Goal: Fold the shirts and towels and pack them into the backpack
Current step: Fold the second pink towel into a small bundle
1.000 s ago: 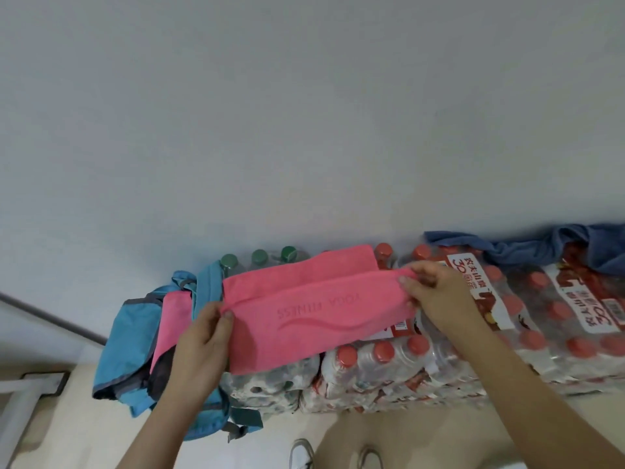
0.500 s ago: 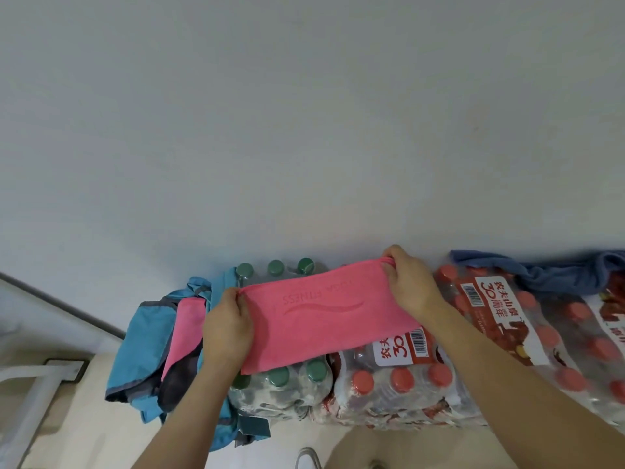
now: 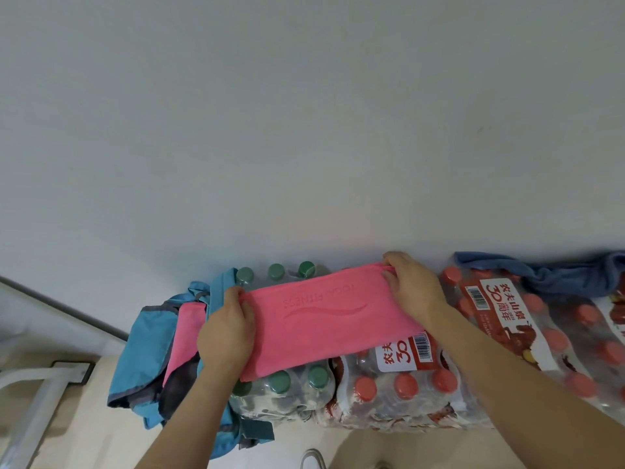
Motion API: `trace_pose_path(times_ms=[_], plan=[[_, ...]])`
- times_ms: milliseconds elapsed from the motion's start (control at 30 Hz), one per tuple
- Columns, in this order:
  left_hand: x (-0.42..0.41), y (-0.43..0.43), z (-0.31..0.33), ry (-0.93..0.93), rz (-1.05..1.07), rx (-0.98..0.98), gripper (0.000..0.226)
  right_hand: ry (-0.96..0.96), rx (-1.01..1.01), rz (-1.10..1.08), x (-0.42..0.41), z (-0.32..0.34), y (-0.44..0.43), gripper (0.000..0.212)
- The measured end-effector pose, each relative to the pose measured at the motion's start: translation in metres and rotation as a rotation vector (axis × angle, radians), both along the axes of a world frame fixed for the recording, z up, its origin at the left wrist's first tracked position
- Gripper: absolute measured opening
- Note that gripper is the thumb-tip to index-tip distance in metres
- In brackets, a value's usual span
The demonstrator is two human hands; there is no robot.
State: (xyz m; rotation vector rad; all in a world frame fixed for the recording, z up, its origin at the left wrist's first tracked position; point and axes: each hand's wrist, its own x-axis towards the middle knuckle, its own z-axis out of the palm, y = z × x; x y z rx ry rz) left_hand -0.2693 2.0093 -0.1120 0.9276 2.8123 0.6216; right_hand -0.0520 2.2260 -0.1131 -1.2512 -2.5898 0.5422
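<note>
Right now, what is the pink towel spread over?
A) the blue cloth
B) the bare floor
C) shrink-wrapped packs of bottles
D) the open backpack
C: the pink towel, gripped at its ends by the left hand and the right hand, lies across the green-capped bottle pack and the red-capped bottle pack; the backpack sits off to its left.

Single head view, looking down, close over hands (image 3: 304,319).

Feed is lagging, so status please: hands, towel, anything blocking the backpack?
Gripping the pink towel: left hand on its left end, right hand on its right. Folded, lying on the bottle packs. The backpack beside left hand, unobstructed.
</note>
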Motion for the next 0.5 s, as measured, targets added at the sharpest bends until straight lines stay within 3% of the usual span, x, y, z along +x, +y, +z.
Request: trace_pose_path(times_ms=[133,300,500], plan=[[-0.003,0.001,0.002,0.026,-0.035,-0.079,0.032,0.019,-0.054,0.002,0.0,0.001,0.006,0.008],[-0.009,0.001,0.006,-0.002,-0.059,-0.099,0.023,-0.046,-0.118,0.032,-0.001,0.004,0.018,0.027],[-0.015,0.003,0.022,0.054,-0.15,-0.116,0.009,-0.113,-0.2,-0.033,0.003,0.015,0.026,0.013]])
